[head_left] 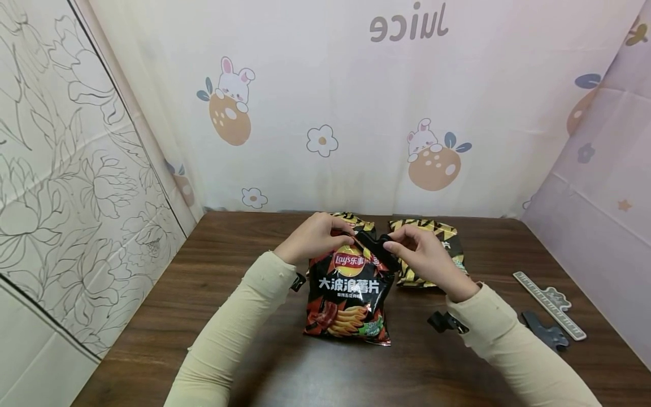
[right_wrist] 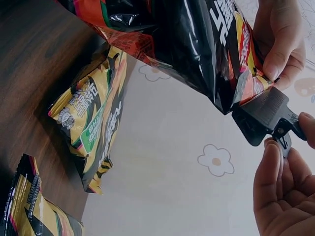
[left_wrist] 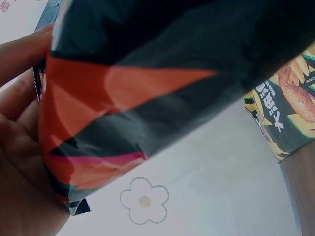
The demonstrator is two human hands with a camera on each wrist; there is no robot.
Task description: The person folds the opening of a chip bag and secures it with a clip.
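A red and black Lay's chip bag is held upright over the table, front facing the head camera. My left hand pinches its top edge at the left, which is folded over. In my right hand is a black bag clip, gripped by its handles between thumb and fingers. The clip's broad jaws lie at the top right corner of the bag. Seen from the right wrist, the clip overlaps the folded edge close to the fingers of the left hand. The left wrist view is mostly filled by the bag's back.
Behind the held bag lie two yellow and black chip bags, one at the right and one partly hidden. On the right of the brown table are a white ruler-like strip and another dark clip. A patterned curtain hangs behind.
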